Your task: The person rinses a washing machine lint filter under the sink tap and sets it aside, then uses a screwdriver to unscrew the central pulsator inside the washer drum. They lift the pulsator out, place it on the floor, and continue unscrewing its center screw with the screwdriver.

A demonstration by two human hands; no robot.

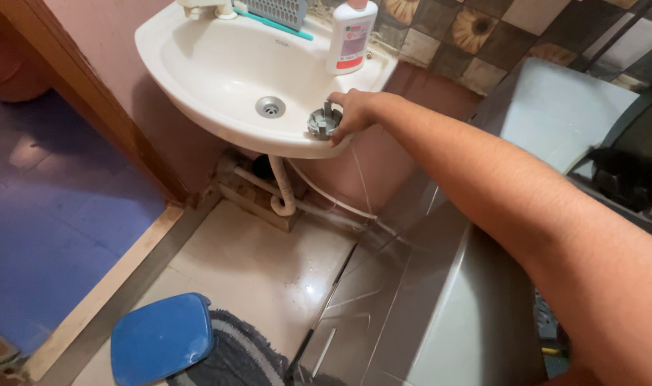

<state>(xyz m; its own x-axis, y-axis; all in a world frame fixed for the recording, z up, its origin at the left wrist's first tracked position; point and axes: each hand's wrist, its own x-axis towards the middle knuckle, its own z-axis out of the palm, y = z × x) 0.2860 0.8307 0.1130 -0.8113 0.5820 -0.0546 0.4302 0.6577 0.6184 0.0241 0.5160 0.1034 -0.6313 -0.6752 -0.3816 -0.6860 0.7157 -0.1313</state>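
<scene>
My right hand (pixel 353 111) reaches out to the near right rim of a white washbasin (pixel 197 71). Its fingers close around a small grey round part (pixel 323 121) with an upright tab, which rests on the rim. The basin bowl holds nothing, and its metal drain (pixel 270 107) sits in the middle. A white bottle with a pink cap (pixel 351 36) stands on the back rim just behind my hand. My left hand is out of view.
A grey appliance (pixel 555 107) with a sloping lid fills the right side under my arm. A white waste pipe (pixel 283 189) hangs below the basin. A blue lid (pixel 161 339) and a dark mat (pixel 240 354) lie on the tiled floor. A wooden door frame (pixel 90 93) stands at left.
</scene>
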